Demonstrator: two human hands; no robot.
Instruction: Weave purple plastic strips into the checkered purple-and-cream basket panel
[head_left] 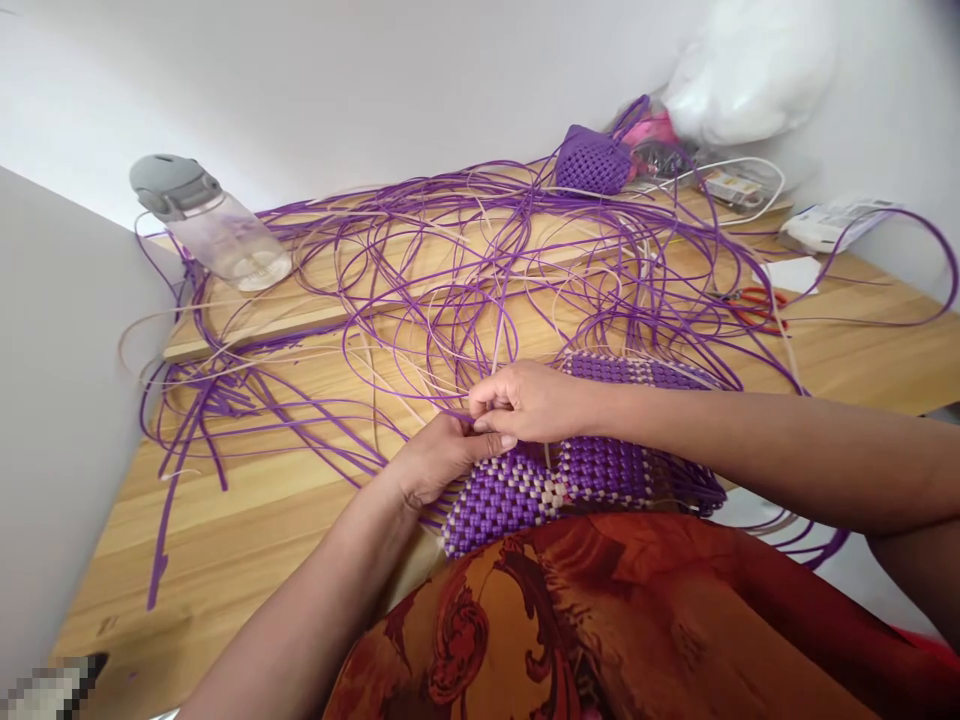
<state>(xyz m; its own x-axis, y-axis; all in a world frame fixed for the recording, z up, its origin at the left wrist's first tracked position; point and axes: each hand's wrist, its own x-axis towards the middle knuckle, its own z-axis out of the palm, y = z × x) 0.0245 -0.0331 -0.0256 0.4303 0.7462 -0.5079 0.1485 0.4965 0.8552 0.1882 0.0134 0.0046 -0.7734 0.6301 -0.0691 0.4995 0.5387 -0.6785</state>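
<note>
The weave [495, 505], purple with cream edging, lies at the near edge of the table [262, 540], just beyond the person's orange-brown garment [465, 640]. Both hands meet over it. The left hand [442, 455] comes in from seven o'clock, its thumb stretched toward the other hand. The right hand [529, 400] comes in from three o'clock, fingers curled in against the thumb, its forearm crossing above part of the weave. The fingertips hide what is between them, so one cannot tell whether either hand grips a strand.

From the hands, loose purple and cream strands [480, 255] tangle across twelve o'clock, with more purple ends at nine. A bottle [232, 240] leans at ten o'clock, a purple pouch [592, 165] sits at one, and an orange-handled tool [761, 308] lies between two and three.
</note>
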